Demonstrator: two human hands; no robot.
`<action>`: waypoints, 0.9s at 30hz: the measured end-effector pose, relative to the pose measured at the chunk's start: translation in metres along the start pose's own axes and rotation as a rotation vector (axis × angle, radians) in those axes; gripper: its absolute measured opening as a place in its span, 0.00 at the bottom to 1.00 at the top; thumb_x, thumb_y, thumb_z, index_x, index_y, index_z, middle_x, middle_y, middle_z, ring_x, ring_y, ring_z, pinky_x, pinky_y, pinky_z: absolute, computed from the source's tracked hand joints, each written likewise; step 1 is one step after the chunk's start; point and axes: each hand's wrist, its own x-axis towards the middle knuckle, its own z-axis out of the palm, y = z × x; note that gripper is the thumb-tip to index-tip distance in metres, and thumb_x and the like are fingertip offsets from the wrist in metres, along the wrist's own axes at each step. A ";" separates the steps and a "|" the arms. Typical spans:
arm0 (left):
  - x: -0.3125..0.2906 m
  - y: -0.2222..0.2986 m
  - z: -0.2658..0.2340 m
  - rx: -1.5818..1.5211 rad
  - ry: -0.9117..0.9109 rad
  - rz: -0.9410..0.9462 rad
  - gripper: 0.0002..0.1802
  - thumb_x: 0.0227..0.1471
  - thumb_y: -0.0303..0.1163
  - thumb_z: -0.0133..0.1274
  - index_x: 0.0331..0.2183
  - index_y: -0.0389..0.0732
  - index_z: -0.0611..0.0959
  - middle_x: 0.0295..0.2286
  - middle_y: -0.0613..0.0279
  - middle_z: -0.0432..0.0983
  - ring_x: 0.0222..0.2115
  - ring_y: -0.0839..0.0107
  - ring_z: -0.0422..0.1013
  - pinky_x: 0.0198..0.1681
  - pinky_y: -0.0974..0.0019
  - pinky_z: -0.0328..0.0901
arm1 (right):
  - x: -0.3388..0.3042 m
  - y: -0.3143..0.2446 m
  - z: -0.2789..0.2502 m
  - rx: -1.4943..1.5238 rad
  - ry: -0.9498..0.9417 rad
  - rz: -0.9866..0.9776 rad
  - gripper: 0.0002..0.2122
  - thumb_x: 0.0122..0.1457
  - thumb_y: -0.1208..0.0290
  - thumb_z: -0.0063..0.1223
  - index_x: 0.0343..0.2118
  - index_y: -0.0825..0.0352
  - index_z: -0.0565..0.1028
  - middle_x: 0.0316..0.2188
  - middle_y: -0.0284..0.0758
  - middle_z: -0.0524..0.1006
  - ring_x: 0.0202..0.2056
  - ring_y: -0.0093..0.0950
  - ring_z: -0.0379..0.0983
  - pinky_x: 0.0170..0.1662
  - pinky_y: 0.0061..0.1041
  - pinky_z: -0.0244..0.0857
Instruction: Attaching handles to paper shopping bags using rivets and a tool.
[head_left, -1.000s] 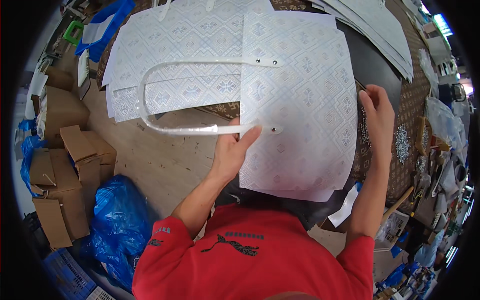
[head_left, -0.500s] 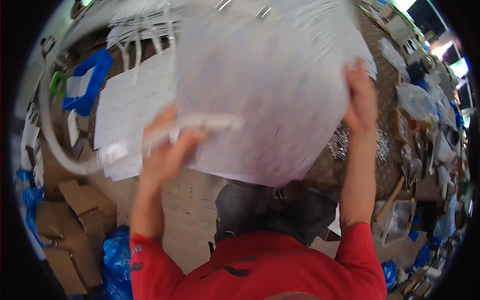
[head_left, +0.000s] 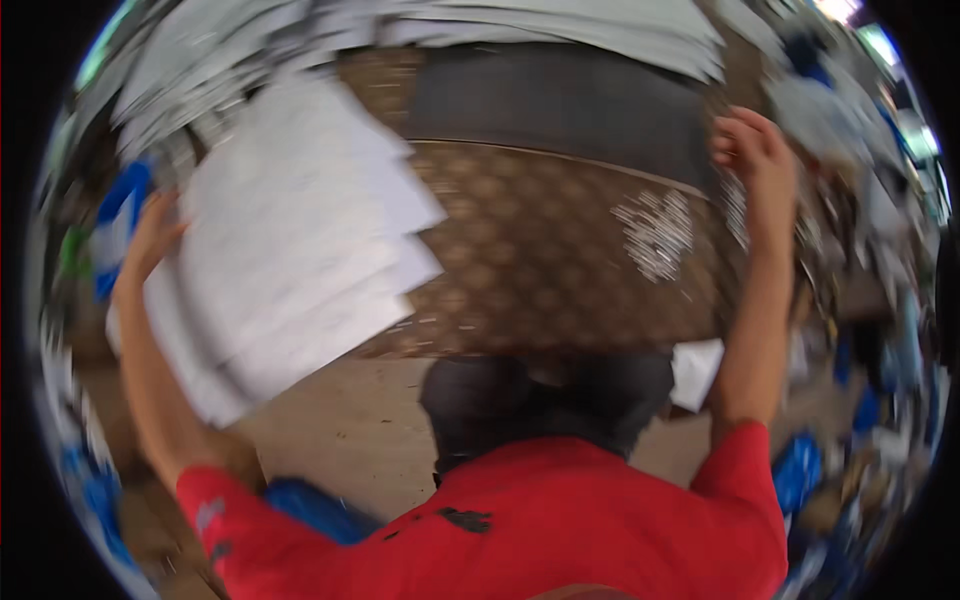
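At the far left my left hand (head_left: 152,232) is by the left edge of a fanned stack of large white sheets (head_left: 295,215). Its thumb stands apart from the fingers, which motion has smeared. My right hand (head_left: 757,150) hovers at the right end of a dark grey flat board (head_left: 560,100), its fingers loosely bent and nothing visible in them. Below and left of that hand, a loose heap of small silvery metal pieces (head_left: 655,235) lies on the brown patterned table top (head_left: 520,240).
More stacked white sheets (head_left: 560,25) lie along the table's far side. A blue bin (head_left: 120,225) is beyond my left hand. Cluttered clear plastic bags (head_left: 825,120) fill the right side. A blue bag (head_left: 320,510) lies on the floor at lower left.
The large sheet that both hands held over the table is out of them, and the board and metal pieces show. My left hand has moved far left, my right slightly right.
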 end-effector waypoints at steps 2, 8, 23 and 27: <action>0.015 -0.012 0.006 -0.221 0.014 0.122 0.34 0.49 0.31 0.63 0.58 0.39 0.75 0.54 0.53 0.69 0.58 0.58 0.65 0.63 0.59 0.60 | -0.053 0.000 -0.014 -0.099 -0.020 0.036 0.10 0.65 0.73 0.58 0.47 0.68 0.79 0.39 0.32 0.82 0.34 0.20 0.76 0.41 0.21 0.70; -0.005 0.021 -0.023 -0.164 0.036 0.017 0.28 0.47 0.28 0.62 0.52 0.35 0.77 0.47 0.55 0.75 0.49 0.63 0.70 0.55 0.63 0.64 | -0.113 0.012 -0.010 -0.532 -0.119 -0.100 0.07 0.60 0.76 0.60 0.41 0.67 0.83 0.36 0.32 0.81 0.36 0.25 0.76 0.41 0.24 0.68; -0.332 0.222 -0.212 -0.406 0.440 -0.549 0.18 0.49 0.37 0.68 0.20 0.34 0.81 0.10 0.63 0.68 0.08 0.71 0.60 0.15 0.64 0.61 | -0.123 0.044 -0.013 -0.584 -0.118 -0.471 0.06 0.60 0.74 0.61 0.36 0.70 0.77 0.32 0.39 0.78 0.35 0.37 0.76 0.40 0.31 0.69; -0.352 0.249 -0.185 -0.242 0.463 -0.222 0.15 0.50 0.37 0.63 0.23 0.36 0.80 0.16 0.61 0.72 0.15 0.67 0.64 0.23 0.61 0.61 | -0.128 0.034 -0.022 -0.432 -0.163 -0.327 0.06 0.61 0.73 0.60 0.37 0.69 0.77 0.30 0.39 0.79 0.32 0.34 0.77 0.38 0.30 0.70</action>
